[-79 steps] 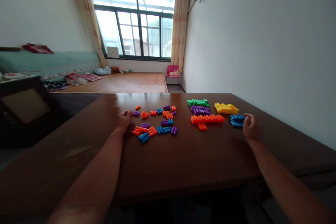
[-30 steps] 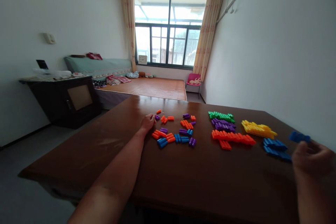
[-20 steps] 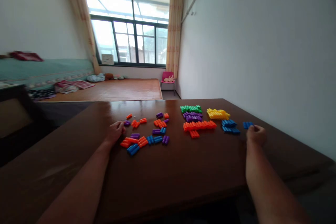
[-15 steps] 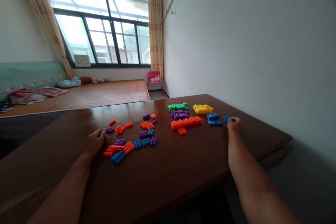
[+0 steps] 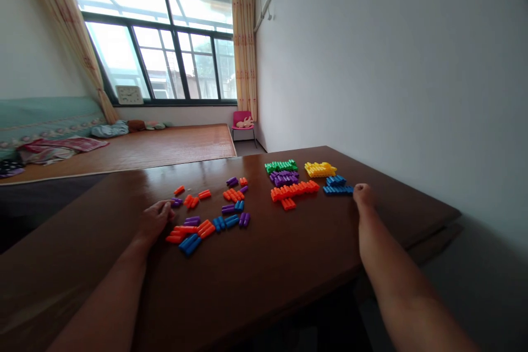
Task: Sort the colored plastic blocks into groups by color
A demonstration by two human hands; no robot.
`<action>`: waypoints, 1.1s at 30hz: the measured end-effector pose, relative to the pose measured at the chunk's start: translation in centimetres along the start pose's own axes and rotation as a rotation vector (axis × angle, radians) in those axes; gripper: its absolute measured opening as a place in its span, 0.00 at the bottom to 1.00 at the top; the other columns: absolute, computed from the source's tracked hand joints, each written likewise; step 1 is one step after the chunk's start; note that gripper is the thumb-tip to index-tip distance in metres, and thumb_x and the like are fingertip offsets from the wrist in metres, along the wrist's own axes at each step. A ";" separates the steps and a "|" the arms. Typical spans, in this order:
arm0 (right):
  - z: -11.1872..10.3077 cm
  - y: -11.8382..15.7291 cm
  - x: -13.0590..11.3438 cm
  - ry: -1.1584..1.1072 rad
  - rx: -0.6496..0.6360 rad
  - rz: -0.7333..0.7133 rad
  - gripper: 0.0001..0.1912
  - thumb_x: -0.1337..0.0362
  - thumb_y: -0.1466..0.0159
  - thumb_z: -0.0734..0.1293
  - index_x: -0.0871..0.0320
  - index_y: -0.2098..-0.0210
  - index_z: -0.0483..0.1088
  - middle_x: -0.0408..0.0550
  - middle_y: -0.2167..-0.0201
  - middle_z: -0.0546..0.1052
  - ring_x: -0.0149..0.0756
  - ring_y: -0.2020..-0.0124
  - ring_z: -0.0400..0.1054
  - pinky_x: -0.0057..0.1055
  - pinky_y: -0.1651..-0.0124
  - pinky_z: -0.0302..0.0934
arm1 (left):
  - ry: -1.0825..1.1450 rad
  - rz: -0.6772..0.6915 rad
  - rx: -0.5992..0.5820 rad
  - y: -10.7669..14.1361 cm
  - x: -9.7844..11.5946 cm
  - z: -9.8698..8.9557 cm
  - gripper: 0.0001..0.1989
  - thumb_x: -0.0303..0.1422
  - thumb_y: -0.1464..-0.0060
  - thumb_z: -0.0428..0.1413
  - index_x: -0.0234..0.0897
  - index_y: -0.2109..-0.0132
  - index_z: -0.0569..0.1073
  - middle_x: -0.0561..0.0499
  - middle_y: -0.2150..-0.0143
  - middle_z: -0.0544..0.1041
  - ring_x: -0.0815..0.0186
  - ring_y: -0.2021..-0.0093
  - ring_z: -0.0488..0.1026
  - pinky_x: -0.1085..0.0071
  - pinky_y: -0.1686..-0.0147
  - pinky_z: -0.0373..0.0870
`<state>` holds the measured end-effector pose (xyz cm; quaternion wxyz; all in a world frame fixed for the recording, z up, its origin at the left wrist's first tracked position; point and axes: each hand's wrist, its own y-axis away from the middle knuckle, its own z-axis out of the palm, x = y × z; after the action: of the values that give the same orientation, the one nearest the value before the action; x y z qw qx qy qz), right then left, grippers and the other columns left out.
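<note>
My left hand (image 5: 157, 219) rests at the left side of the table, its thumb and fingers pinched at the end of a purple ribbed plastic block (image 5: 176, 203). Several loose orange, purple and blue blocks lie to the right of it, including a blue block (image 5: 190, 244) nearest me. At the right, my right hand (image 5: 363, 194) is closed on the end of a blue plastic block (image 5: 348, 190), which lines up with a row of blue blocks (image 5: 335, 190). The fingers hide part of that block. Another short blue group (image 5: 335, 180) sits just behind.
Sorted groups stand mid-right on the brown table (image 5: 264, 275): green blocks (image 5: 281, 166), purple blocks (image 5: 284, 177), a long orange row (image 5: 295, 190) and yellow blocks (image 5: 320, 169). A white wall (image 5: 371, 66) rises beyond the right edge; a bed (image 5: 185, 143) lies behind.
My right hand has brought its blue block leftward, from apart to against the front blue row. My left hand stays by the purple block; the view has shifted slightly.
</note>
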<state>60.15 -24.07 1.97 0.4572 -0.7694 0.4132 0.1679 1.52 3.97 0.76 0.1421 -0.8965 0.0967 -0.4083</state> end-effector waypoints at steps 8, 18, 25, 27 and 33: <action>4.6 -0.9 -0.5 -0.122 0.149 -0.225 0.20 0.69 0.38 0.54 0.66 0.51 0.69 0.62 0.52 0.73 0.49 0.48 0.66 0.47 0.45 0.59 | 0.074 0.045 -0.026 0.9 0.4 0.3 0.20 0.43 0.46 0.46 0.34 0.61 0.76 0.51 0.78 0.75 0.64 0.76 0.72 0.71 0.73 0.66; 4.7 15.3 -18.5 -0.275 -0.750 -1.167 0.14 0.63 0.33 0.59 0.52 0.50 0.71 0.51 0.51 0.75 0.43 0.50 0.66 0.42 0.47 0.61 | 0.057 0.021 -0.044 0.6 -0.5 1.5 0.17 0.39 0.42 0.46 0.37 0.59 0.77 0.51 0.76 0.77 0.66 0.76 0.74 0.72 0.73 0.66; 6.6 20.1 -24.6 -0.164 -0.960 -1.264 0.15 0.58 0.35 0.65 0.55 0.50 0.71 0.53 0.52 0.75 0.45 0.47 0.63 0.43 0.46 0.59 | 0.066 0.003 -0.051 0.7 -0.2 1.7 0.16 0.37 0.41 0.46 0.36 0.58 0.77 0.51 0.75 0.78 0.67 0.75 0.74 0.73 0.73 0.65; 6.6 20.1 -25.0 -0.200 -0.967 -1.253 0.14 0.60 0.37 0.67 0.56 0.53 0.71 0.53 0.54 0.75 0.45 0.48 0.64 0.42 0.46 0.60 | 0.063 -0.005 -0.049 0.6 -0.2 1.7 0.16 0.38 0.41 0.46 0.37 0.58 0.77 0.51 0.74 0.78 0.66 0.75 0.74 0.73 0.73 0.65; 5.1 16.6 -23.5 -0.496 -0.803 -0.906 0.15 0.64 0.41 0.67 0.57 0.54 0.66 0.50 0.57 0.73 0.35 0.61 0.69 0.33 0.56 0.65 | 0.060 -0.010 -0.061 0.3 -0.1 1.5 0.18 0.39 0.42 0.46 0.35 0.57 0.76 0.51 0.74 0.78 0.65 0.75 0.74 0.73 0.76 0.65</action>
<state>33.56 -12.48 4.88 0.2414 -0.9168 -0.1643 0.2725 2.53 4.00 -0.32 0.1095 -0.8883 0.1088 -0.4325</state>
